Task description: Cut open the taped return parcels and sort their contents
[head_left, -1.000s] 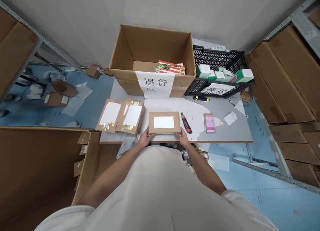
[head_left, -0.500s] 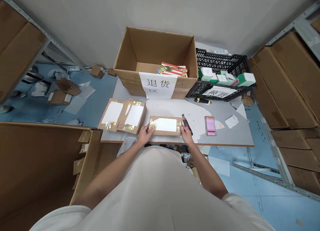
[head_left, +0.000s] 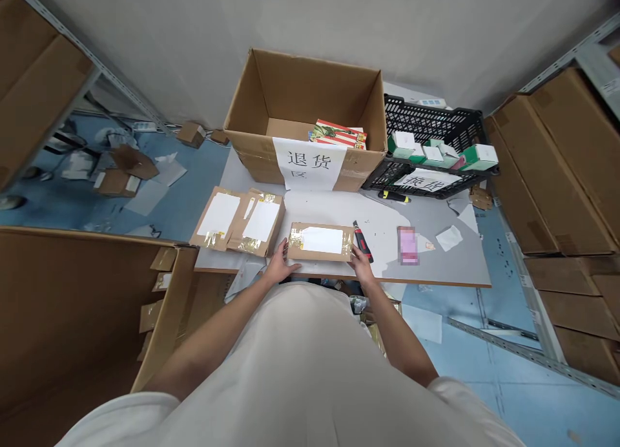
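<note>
A small taped cardboard box [head_left: 297,252] with a white label lies near the table's front edge. At its left end is my left hand [head_left: 279,265], open, thumb spread away from the fingers and off the box's top. My right hand [head_left: 360,265] rests against the right end with its fingers and thumb apart around the corner. Just beyond that hand lies a red and black utility knife [head_left: 363,241]. Two more taped boxes with white labels, an outer one [head_left: 227,205] and a nearer one [head_left: 277,224], sit side by side left of my left hand.
A large open carton [head_left: 252,163] holding colourful boxes stands at the back. Beside it, a black crate [head_left: 436,119] contains several green and white boxes. A yellow and black cutter [head_left: 393,196], a pink blurred item [head_left: 408,247] and white paper [head_left: 449,238] lie on the table [head_left: 450,266].
My left thumb has come off the box's face and moved down, and the left hand has opened. My right hand has loosened at the other end. The box stays nearly in place.
</note>
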A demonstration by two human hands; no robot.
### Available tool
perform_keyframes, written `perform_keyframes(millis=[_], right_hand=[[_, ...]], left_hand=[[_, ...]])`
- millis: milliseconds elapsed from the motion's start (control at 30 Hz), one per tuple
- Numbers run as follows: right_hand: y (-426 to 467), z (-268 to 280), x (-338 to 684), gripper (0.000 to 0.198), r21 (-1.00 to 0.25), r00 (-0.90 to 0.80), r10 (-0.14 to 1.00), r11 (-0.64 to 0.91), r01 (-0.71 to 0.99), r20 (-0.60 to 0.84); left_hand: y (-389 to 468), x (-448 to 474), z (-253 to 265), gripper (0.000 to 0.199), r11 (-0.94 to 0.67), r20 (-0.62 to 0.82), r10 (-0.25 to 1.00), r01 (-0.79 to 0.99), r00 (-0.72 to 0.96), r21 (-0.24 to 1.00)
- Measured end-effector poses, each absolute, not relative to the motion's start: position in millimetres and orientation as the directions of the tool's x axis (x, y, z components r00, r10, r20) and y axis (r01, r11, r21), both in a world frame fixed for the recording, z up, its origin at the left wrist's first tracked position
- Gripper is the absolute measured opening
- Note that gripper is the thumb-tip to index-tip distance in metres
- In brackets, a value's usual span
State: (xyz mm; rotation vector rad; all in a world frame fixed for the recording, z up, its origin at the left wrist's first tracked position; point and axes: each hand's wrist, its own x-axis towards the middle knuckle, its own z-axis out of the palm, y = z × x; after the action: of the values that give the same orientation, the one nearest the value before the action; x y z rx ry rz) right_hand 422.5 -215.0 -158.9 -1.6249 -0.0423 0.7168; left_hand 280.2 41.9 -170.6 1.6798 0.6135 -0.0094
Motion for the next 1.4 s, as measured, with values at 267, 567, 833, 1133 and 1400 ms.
perform_keyframes(millis=[267,567,833,1133,1400], right_hand=[[-216.0,-169.0,420.8,0.071,-0.930,0.830,0.448,-0.303,-0.209,-0.332],[-214.2,-152.5,440.2,0.050,-0.824,0.919,0.281,-0.562,-0.077,-0.278],[-214.2,-154.7,438.0,0.049,-0.777,0.921,0.286,-0.629,-0.030,-0.266],[-224.9,-174.3,427.6,0.041,-0.831,0.910,0.301,-0.550,-0.078,-0.284],[-242.2,-190.6,413.0,0.070,-0.838,0.795,0.470,-0.539,-0.084,-0.383]], left_hand=[[44.1,286.4,-179.9,0.061,-0.029,-0.339,0.472,0.399,0.814,0.917],[42.2,299.4,-167.6,0.056,-0.036,-0.293,0.580,0.384,0.760,0.923],[41.6,296.5,-174.4,0.064,-0.104,-0.336,0.507,0.444,0.793,0.890],[38.7,282.6,-179.2,0.049,-0.057,-0.337,0.486,0.414,0.807,0.909],[40.0,265.5,-196.1,0.066,-0.118,-0.440,0.330,0.499,0.835,0.858]])
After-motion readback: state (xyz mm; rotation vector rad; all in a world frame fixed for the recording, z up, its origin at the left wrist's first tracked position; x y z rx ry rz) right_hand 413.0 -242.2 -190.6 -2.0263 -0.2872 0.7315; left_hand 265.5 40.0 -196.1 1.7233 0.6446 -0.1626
